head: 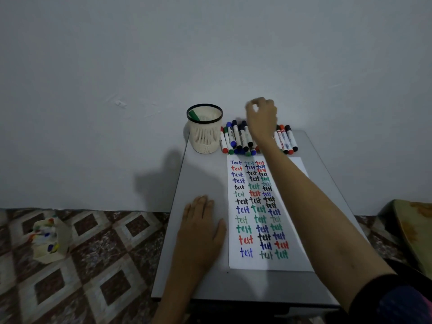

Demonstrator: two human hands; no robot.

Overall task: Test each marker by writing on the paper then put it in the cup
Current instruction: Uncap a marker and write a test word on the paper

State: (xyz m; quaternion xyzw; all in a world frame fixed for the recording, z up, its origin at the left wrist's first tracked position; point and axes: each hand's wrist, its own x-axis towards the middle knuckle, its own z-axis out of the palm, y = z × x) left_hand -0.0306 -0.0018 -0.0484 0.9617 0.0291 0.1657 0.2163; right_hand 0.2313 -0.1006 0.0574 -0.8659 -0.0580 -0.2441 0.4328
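Dark sleeve (392, 300), grey table (203, 174) under paper (254, 263), patterned tile floor (93, 265), pale wall (210, 54)

Cup (204, 136): cream lattice wall, black rim.
Marker in cup (193, 115): green.
Markers on table (236, 139): white barrels; caps and end plugs red, green, blue and black.
Paper (254, 264): white; three columns of the word "test" in blue, red, black and green, the colours mixed in no fixed order.
Table (203, 174): plain grey.
Wall (140, 54): plain pale bluish grey.
Floor (98, 265): tiles in nested diamonds, dark brown centres, cream and reddish-brown bands.
Box on floor (50, 239): off-white, daubed with red, blue, yellow and green spots.
Sleeve (397, 302): black cuff, dark blue beyond, pink at the edge.
Cloth (416, 230): olive-yellow with orange shapes.
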